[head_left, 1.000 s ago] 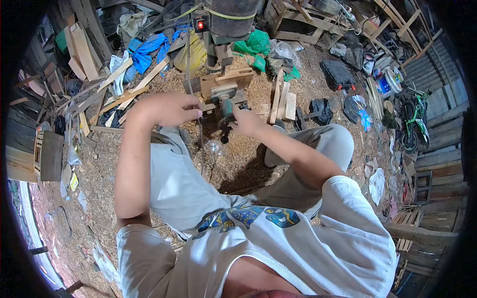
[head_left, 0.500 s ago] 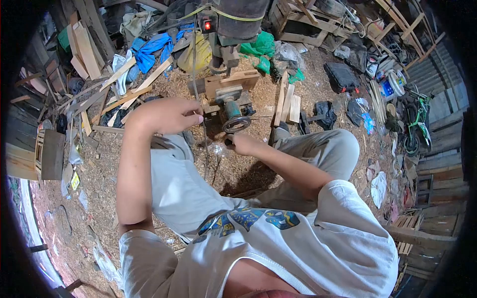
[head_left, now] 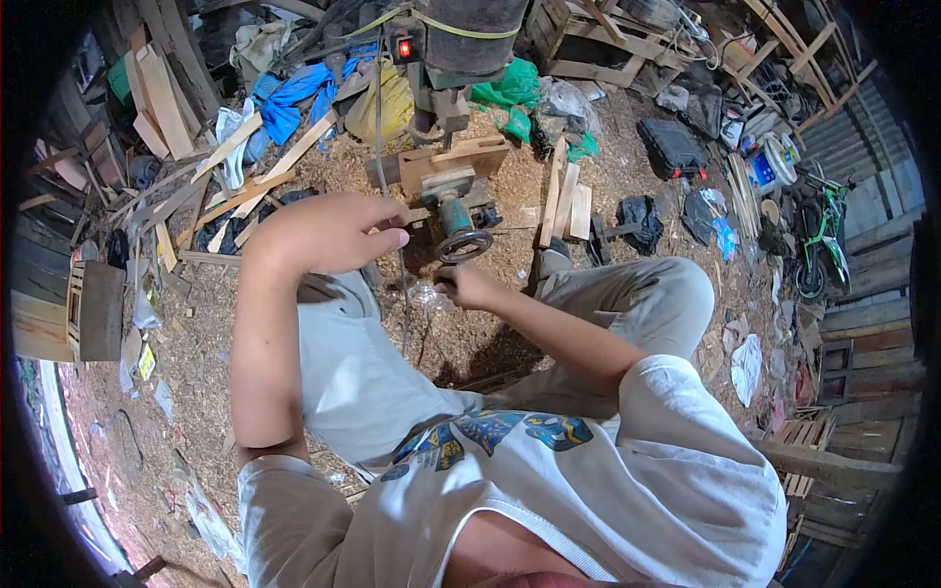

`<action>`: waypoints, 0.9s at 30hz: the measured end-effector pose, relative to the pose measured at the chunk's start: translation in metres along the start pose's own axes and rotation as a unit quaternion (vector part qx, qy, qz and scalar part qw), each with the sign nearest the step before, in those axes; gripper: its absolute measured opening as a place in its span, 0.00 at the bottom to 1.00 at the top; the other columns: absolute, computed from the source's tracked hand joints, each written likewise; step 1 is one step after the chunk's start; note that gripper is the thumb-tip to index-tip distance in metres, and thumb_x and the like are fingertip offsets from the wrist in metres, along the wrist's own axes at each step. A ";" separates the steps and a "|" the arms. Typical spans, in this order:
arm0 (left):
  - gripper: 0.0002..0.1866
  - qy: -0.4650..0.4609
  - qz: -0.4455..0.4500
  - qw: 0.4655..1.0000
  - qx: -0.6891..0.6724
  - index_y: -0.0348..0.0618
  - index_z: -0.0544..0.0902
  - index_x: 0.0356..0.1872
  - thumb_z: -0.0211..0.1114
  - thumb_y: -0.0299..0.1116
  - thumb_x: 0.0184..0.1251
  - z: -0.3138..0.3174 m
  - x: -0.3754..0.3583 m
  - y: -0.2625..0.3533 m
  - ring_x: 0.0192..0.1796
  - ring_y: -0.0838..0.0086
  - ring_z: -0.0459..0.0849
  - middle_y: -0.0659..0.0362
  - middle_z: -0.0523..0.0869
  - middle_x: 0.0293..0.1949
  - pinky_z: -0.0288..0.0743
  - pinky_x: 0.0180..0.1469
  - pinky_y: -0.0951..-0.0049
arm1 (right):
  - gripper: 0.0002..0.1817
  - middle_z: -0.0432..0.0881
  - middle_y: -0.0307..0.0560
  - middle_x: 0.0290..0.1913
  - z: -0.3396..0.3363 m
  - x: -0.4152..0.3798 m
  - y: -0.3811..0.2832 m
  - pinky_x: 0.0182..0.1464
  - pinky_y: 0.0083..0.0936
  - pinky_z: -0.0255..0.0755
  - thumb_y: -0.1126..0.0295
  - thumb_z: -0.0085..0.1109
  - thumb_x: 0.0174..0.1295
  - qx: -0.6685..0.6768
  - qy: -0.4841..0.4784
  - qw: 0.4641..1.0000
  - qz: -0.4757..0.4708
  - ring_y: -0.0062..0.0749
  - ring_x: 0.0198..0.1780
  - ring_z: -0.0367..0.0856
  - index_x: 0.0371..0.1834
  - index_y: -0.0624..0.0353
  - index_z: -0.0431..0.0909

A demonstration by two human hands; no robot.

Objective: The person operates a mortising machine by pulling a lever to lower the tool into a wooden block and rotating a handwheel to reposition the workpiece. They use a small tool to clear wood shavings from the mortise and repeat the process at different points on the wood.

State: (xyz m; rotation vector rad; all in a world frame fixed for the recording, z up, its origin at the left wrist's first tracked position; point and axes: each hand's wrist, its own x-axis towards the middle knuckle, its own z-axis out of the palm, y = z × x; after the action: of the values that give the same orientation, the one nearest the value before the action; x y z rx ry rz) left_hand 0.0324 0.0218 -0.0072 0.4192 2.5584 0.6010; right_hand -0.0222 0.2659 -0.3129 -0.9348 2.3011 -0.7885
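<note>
My left hand (head_left: 328, 233) hovers left of the machine, fingers bent, the thumb apart from them. It overlaps a thin upright rod or cord (head_left: 379, 127); no grip on it shows. My right hand (head_left: 472, 289) is closed on a dark handle (head_left: 446, 282) just below a round handwheel (head_left: 465, 246). The wheel sits on the near end of a green screw housing (head_left: 454, 216). Beyond it, a wooden block (head_left: 470, 157) lies across the machine's vise area. A drill-like spindle (head_left: 450, 113) points down at the block.
A red light (head_left: 405, 47) glows on the machine. Wood offcuts (head_left: 566, 201) lie to the right, near a black case (head_left: 671, 147). Long boards (head_left: 289, 162) and a blue tarp (head_left: 294, 103) are on the left. Sawdust covers the ground (head_left: 206, 363).
My left hand has shifted slightly right and its thumb has parted more from the fingers. My right hand, with the dark handle, has moved slightly left and down.
</note>
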 end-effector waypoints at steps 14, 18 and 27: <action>0.21 -0.004 -0.001 1.000 -0.017 0.40 0.83 0.62 0.61 0.46 0.83 -0.002 -0.001 -0.001 0.54 0.49 0.89 0.44 0.90 0.51 0.81 0.57 0.55 | 0.23 0.91 0.62 0.53 0.009 0.014 -0.004 0.58 0.51 0.81 0.54 0.68 0.72 -0.033 0.001 0.999 0.021 0.60 0.54 0.89 0.66 0.53 0.86; 0.21 -0.009 -0.008 1.000 0.007 0.40 0.83 0.63 0.61 0.46 0.83 -0.001 -0.002 -0.004 0.54 0.49 0.89 0.43 0.90 0.51 0.81 0.57 0.55 | 0.22 0.90 0.63 0.53 -0.012 0.011 -0.013 0.59 0.51 0.81 0.55 0.68 0.72 0.008 -0.086 0.993 0.076 0.62 0.55 0.89 0.64 0.53 0.87; 0.24 -0.021 -0.037 0.999 0.002 0.40 0.82 0.66 0.61 0.48 0.83 -0.003 0.003 -0.006 0.56 0.48 0.89 0.42 0.90 0.54 0.81 0.60 0.55 | 0.25 0.90 0.63 0.55 -0.005 0.003 -0.016 0.58 0.51 0.81 0.54 0.66 0.73 0.077 -0.080 0.987 0.116 0.61 0.57 0.88 0.69 0.53 0.83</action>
State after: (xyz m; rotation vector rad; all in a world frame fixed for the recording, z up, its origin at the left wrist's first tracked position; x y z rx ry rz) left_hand 0.0273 0.0166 -0.0090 0.3325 2.5236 0.5558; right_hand -0.0207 0.2559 -0.2992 -0.6239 2.1272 -0.7514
